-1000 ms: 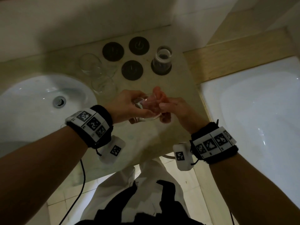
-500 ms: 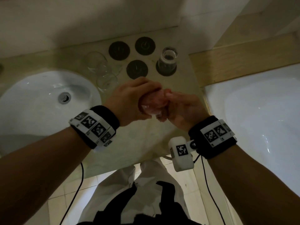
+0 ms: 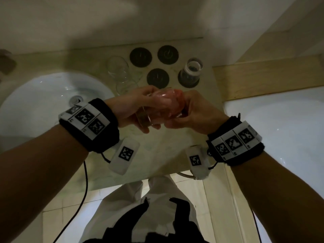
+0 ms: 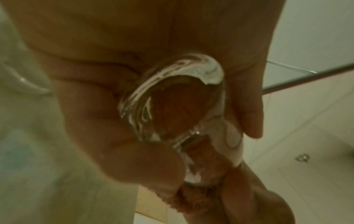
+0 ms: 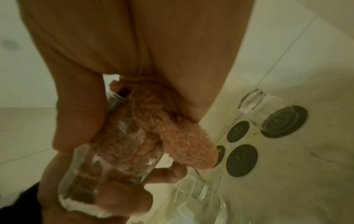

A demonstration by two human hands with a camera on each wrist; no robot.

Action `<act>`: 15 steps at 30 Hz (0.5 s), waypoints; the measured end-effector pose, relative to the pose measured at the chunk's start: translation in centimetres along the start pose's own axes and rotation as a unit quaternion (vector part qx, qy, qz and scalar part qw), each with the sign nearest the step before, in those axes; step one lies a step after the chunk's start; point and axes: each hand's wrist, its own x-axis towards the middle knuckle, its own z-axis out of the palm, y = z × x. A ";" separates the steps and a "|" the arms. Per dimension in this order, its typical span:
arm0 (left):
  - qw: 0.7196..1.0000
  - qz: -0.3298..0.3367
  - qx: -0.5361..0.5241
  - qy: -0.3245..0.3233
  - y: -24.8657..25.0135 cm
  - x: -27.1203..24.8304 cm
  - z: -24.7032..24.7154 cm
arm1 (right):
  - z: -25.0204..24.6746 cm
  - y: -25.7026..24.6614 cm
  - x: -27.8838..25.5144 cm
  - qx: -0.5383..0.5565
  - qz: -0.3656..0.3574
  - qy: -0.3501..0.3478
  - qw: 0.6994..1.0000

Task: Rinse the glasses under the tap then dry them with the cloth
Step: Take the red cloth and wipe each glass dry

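A clear glass (image 3: pixel 154 113) lies tilted between both hands above the counter, its thick base (image 4: pixel 172 84) toward my left palm. My left hand (image 3: pixel 133 109) grips the glass (image 5: pixel 107 159) round its base end. A pink cloth (image 3: pixel 173 100) is stuffed into the glass's mouth, and my right hand (image 3: pixel 192 111) pinches the cloth (image 5: pixel 172 133), thumb along the outside of the glass. Two more clear glasses (image 3: pixel 119 69) stand near the sink. Another glass (image 3: pixel 191 71) stands upside down on a dark coaster at the back right.
Three bare dark round coasters (image 3: pixel 157 78) lie on the counter (image 3: pixel 168 155) behind the hands. A white sink (image 3: pixel 35 106) is at the left and a white bathtub (image 3: pixel 280 130) at the right. A black cable (image 3: pixel 84 186) hangs from my left wrist.
The glass has been turned between the hands and now lies more sideways, with the cloth still inside. The left hand's fingers, which wrapped over the top of it, now hold the base end.
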 end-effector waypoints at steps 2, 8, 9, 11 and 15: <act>0.998 0.050 -0.021 0.021 0.2 -0.4 -0.2 | 0.5 0.1 0.1 0.033 0.000 0.018 0.999; 0.973 0.198 0.083 0.086 -0.1 -1.7 -0.6 | 1.4 -1.0 1.3 0.108 -0.033 0.111 0.987; 0.968 0.213 0.092 0.098 -0.2 -1.7 -0.7 | 1.4 -1.3 1.4 0.116 -0.029 0.120 0.986; 0.961 0.227 0.093 0.125 -0.6 -1.7 -0.8 | 1.6 -1.9 1.7 0.137 -0.018 0.131 0.982; 0.938 0.265 0.098 0.199 -1.0 -1.7 -0.5 | 2.2 -2.3 2.7 0.139 -0.017 0.155 0.978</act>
